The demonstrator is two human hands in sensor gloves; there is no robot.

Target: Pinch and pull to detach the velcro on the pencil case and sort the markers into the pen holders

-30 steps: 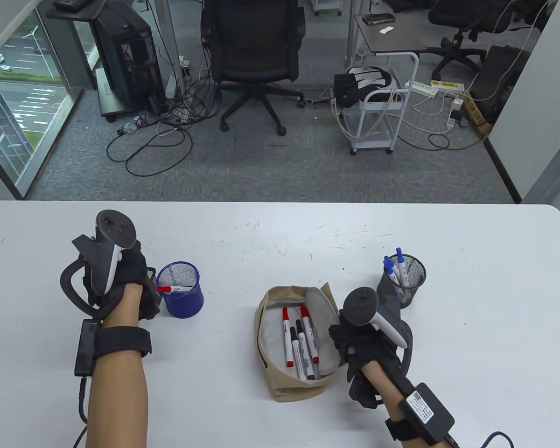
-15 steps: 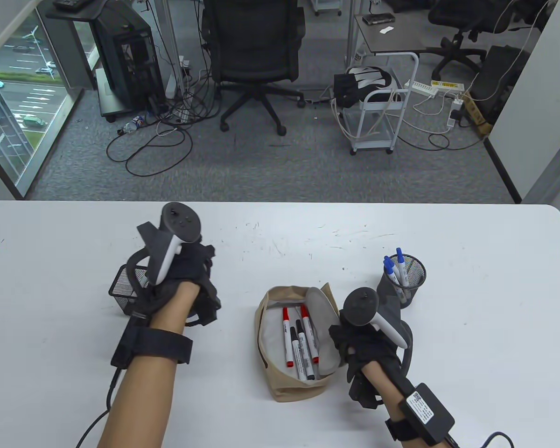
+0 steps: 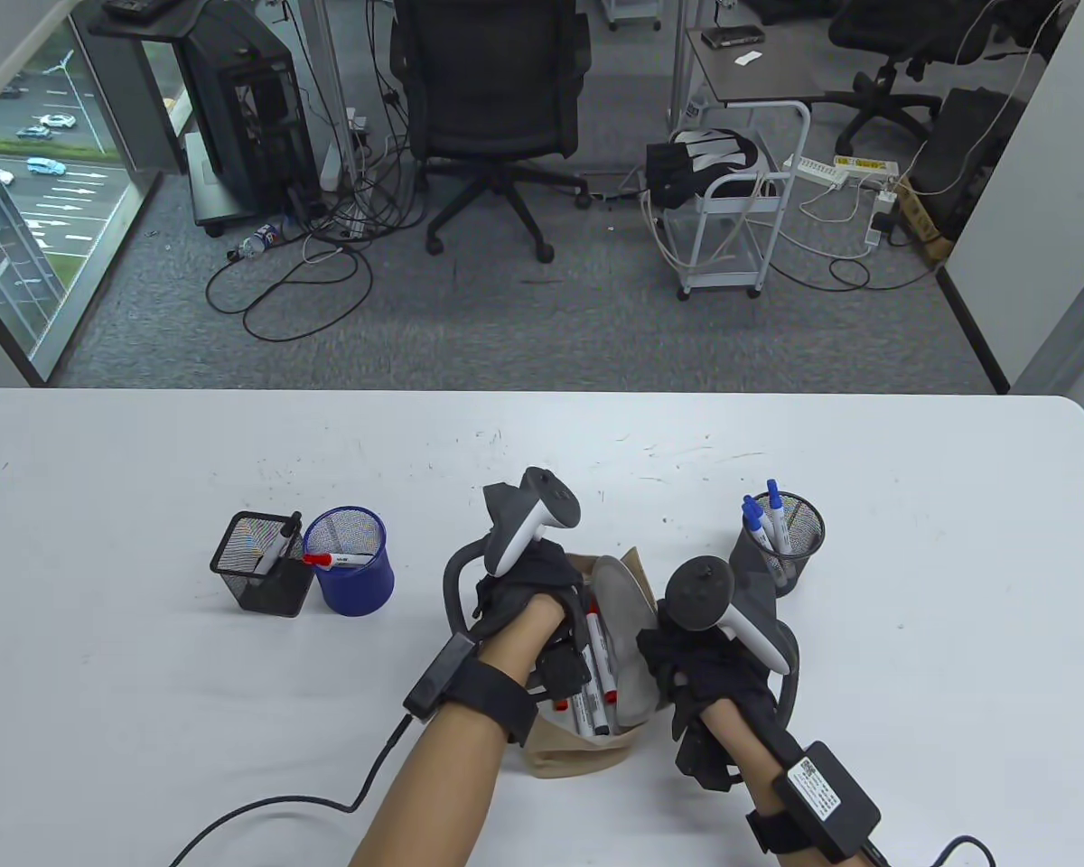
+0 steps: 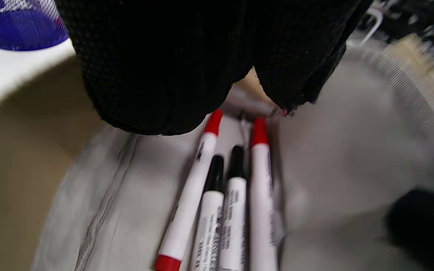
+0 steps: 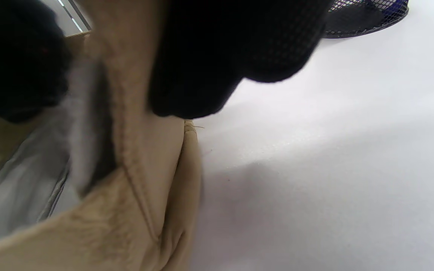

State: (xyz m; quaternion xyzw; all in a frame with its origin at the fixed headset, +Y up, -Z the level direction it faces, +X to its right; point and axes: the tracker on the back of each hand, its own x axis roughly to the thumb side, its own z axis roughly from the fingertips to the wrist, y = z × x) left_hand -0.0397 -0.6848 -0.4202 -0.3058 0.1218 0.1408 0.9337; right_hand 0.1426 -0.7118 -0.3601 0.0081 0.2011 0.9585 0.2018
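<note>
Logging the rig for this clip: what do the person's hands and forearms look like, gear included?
Both hands, left hand and right hand, wear black mesh-textured gloves. Each back carries a dark grey and white tracker with a ring loop. Black wrist straps hold small black boxes; the right box bears a white label. A black cable trails from the left one. Forearms are bare, no sleeves.

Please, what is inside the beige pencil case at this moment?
Inside the pencil case lie four markers: two with red caps, two with black. The left hand reaches in above them, covering their far ends in the table view.
</note>
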